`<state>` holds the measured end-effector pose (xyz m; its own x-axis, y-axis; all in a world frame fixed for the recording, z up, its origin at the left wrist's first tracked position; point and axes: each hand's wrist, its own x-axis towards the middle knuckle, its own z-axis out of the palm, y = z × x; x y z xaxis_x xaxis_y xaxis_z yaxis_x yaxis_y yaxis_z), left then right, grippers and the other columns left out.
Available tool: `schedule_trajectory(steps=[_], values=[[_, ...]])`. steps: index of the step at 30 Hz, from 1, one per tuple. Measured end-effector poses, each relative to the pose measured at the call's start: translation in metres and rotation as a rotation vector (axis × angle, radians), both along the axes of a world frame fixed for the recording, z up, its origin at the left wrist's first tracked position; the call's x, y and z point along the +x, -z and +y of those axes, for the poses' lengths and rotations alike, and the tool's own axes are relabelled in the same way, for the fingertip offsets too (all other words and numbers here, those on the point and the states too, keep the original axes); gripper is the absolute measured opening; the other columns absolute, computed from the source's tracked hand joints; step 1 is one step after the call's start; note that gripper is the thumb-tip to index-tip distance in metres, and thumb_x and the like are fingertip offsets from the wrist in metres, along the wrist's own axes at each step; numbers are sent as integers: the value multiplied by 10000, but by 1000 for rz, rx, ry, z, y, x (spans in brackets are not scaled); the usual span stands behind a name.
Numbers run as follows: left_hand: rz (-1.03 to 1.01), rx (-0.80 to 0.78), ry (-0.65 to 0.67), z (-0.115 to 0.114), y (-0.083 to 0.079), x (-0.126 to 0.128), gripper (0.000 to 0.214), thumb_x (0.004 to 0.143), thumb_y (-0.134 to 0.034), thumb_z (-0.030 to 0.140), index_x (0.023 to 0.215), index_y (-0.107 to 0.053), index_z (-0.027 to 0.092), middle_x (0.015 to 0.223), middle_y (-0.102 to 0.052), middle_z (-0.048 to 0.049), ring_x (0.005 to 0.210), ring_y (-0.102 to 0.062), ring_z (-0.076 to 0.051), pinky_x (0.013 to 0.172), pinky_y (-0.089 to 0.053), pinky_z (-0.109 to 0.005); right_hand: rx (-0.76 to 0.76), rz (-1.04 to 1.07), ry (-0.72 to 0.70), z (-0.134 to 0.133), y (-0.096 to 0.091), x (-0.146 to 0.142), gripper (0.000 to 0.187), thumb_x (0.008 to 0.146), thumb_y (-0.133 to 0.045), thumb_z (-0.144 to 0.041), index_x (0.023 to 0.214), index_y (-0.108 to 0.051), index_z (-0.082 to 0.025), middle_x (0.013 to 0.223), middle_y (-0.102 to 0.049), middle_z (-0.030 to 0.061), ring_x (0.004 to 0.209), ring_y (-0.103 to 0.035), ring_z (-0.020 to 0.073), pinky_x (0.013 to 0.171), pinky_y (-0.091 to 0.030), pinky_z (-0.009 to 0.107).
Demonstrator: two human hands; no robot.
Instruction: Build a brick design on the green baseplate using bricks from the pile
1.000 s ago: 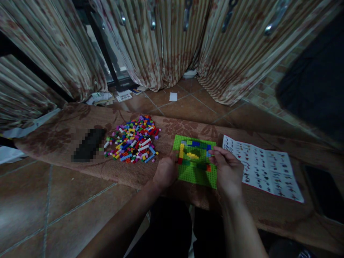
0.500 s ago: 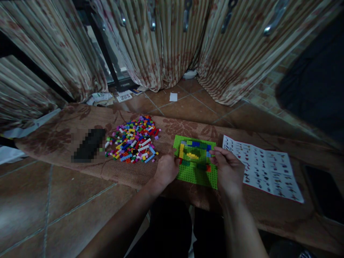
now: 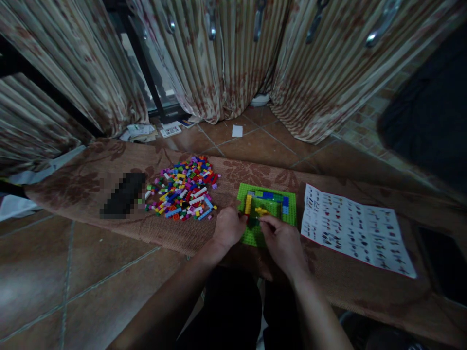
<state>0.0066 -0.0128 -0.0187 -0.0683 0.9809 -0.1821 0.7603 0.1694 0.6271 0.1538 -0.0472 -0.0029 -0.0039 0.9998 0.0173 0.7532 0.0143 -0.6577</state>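
A bright green studded baseplate lies on the cloth in front of me, with bricks in yellow, blue, grey and green set in a frame shape on it. Inside that frame is a small yellow piece. My left hand is closed at the plate's left edge, thumb over the studs. Over the plate's front half, my right hand pinches with thumb and forefinger just below the yellow piece. What sits between those fingertips is too small to make out. The right hand covers the plate's front right part.
Left of the plate spreads a pile of loose coloured bricks. A printed instruction sheet lies to the right, and beyond it a dark phone-like slab. A blurred black object rests farther left. Curtains hang behind the cloth-covered bench.
My right hand has moved left and nearer to me, from the plate's right edge to its middle. The left hand stays at the left edge. The view has shifted slightly.
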Motion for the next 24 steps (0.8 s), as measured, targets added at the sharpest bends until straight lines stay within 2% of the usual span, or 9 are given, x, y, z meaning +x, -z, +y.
schedule_trajectory(steps=[6,14,19,24], values=[[-31,-13,-15,0,3,-1,486,803,-629,210,1278,-559,137,922,-749,-74,940,-692,-206,843,-489,-276,1,-195,-41,-1,4,-11,283,904,-481,-189,1005,-741,-240,909,-766,35,790,-711,188,735,-488,268],[-25,-6,-20,-1,3,-2,457,796,-625,212,1246,-587,145,930,-748,-80,914,-696,-209,795,-494,-275,-96,-362,-55,-4,4,-19,320,939,-460,-217,1168,-683,-228,1055,-747,58,880,-712,183,778,-498,259],[-16,-6,-15,0,4,-2,455,786,-621,189,1238,-595,143,928,-750,-76,933,-695,-212,811,-496,-272,-199,-451,-51,-10,-2,-27,359,961,-428,-255,1263,-620,-231,1035,-745,90,879,-715,203,727,-500,268],[10,-16,-13,2,7,-2,418,790,-620,210,1205,-617,159,950,-748,-92,942,-695,-217,816,-494,-275,-236,-475,-77,-14,-5,-31,381,977,-378,-237,1293,-590,-219,1030,-742,94,891,-712,198,710,-491,257]])
